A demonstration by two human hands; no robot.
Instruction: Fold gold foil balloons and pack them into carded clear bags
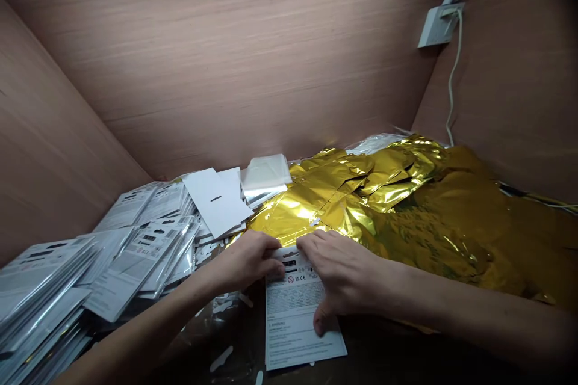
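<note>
A white printed warning card (298,319) lies under both hands, its top end touching the crumpled gold foil sheet (361,204). My left hand (244,260) grips the card's upper left corner. My right hand (343,271) covers its upper right part, with the thumb on the printed face and the fingers reaching onto the foil. To the left of my hands sit stacks of flat packaged cards (135,252). The top of the card is partly hidden by my fingers.
A loose white slotted card (214,201) and a clear plastic packet (266,171) lie at the back. Pinkish wood-grain panels (226,54) wall in the area. A white wall socket (440,25) with a white cable (451,84) is at upper right. White scraps lie on the dark surface below.
</note>
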